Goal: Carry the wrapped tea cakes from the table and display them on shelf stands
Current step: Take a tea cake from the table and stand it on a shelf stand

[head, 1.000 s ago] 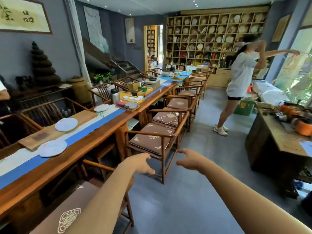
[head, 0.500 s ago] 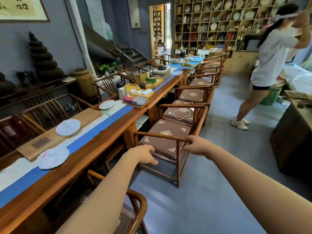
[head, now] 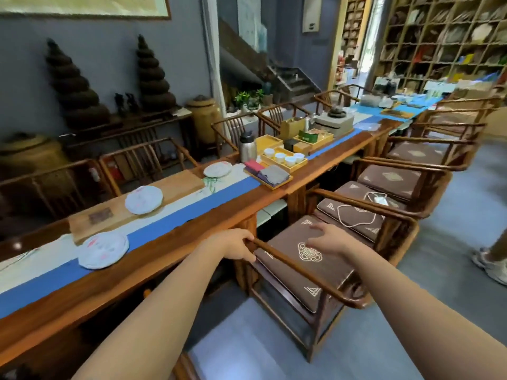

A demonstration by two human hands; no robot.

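Cakes: three wrapped tea cakes, none picked up. near cake (head: 104, 250) on the runner, lower left of frame; middle cake (head: 143, 199) on the wooden board (head: 175, 187); far cake (head: 217, 169) past the board's end, frame centre.
Desk: long wooden desk (head: 192, 242) runs lower left to upper right; cakes sit along its middle, back from the near edge.
Left grip: left hand (head: 237, 246) curled over the chair armrest (head: 288, 263), thumb under the rail; holding the chair, not a cake. Probably steadying or shifting it for access.
Right grip: right hand (head: 327, 239) released, fingers spread loosely above the seat cushion (head: 315, 264), holding nothing; contact with cushion unclear.
Clearance: chair stands hard against the desk edge, so it blocks a straight reach to the middle and far cakes. Near cake has open desk edge to its left.
Clutter: tray with cups (head: 285, 159) and flask (head: 247, 146) just beyond the far cake; mind them.
Shelves: wall shelving (head: 439, 45) upper right, well apart; grey floor aisle on the right is the route, another person's shoe (head: 491, 266) at its right edge.
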